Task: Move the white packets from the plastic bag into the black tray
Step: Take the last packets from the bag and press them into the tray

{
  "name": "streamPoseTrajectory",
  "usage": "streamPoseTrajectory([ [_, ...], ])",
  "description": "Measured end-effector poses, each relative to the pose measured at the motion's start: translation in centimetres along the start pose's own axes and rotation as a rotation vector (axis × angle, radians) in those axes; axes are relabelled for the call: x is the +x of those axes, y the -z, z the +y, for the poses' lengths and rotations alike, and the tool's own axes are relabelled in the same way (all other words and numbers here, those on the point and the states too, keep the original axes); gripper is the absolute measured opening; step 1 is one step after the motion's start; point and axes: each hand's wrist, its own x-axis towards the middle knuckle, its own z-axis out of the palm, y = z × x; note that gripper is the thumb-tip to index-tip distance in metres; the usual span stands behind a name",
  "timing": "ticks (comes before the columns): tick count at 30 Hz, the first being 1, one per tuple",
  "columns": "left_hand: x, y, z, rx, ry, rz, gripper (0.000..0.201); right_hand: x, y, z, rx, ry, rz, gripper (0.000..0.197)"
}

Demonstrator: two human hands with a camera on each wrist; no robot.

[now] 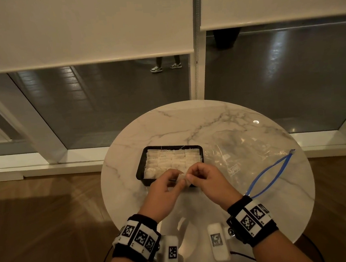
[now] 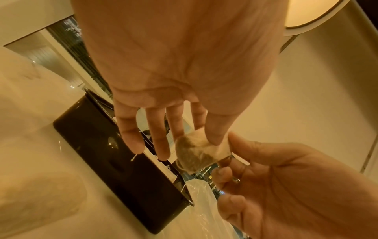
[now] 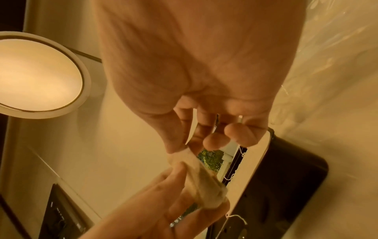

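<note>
A black tray (image 1: 139, 169) sits mid-table, filled with several white packets (image 1: 171, 159). Both hands meet just above its near edge. My left hand (image 1: 168, 185) and right hand (image 1: 201, 177) each pinch one white packet (image 1: 183, 179) between thumb and forefinger. In the left wrist view the packet (image 2: 196, 153) is translucent with dark filling, and the tray's side (image 2: 114, 169) lies below it. In the right wrist view the same packet (image 3: 200, 181) stretches between both hands. The clear plastic bag (image 1: 243, 158) lies flat to the right of the tray and looks empty.
The round marble table (image 1: 167, 127) holds the tray and the bag, whose blue zip strip (image 1: 270, 174) curls at the right. A window wall with blinds stands behind the table. Wooden floor surrounds it.
</note>
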Motion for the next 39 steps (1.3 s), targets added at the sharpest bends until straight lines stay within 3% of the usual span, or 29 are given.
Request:
streamPoseTrajectory([
  [7,0.1,0.1,-0.1,-0.070,-0.012,0.043,0.009,0.3,-0.2,0.8,-0.178,0.044,0.023,0.006],
  [11,0.4,0.4,-0.8,-0.026,0.066,0.160,0.011,0.4,-0.2,0.1,-0.171,0.038,0.198,0.009],
  [16,1.3,1.7,-2.7,0.358,0.074,0.234,0.024,1.3,-0.5,0.2,-0.115,-0.037,0.172,0.008],
  [19,2.1,1.9,-3.5,0.609,0.037,0.196,0.024,3.0,-0.3,1.6,-0.191,-0.067,0.229,0.010],
  [22,2.7,1.5,-3.9,0.688,0.026,0.159,0.024,4.5,-0.5,2.5,-0.263,-0.109,0.225,0.011],
  [34,3.3,-0.5,-3.7,0.960,0.098,-0.027,0.044,8.2,-0.7,2.1,-0.633,-0.213,0.001,0.010],
  [39,4.0,-1.0,-5.4,1.088,0.101,-0.096,0.076,9.5,-0.8,2.0,-0.708,-0.258,-0.073,0.010],
])
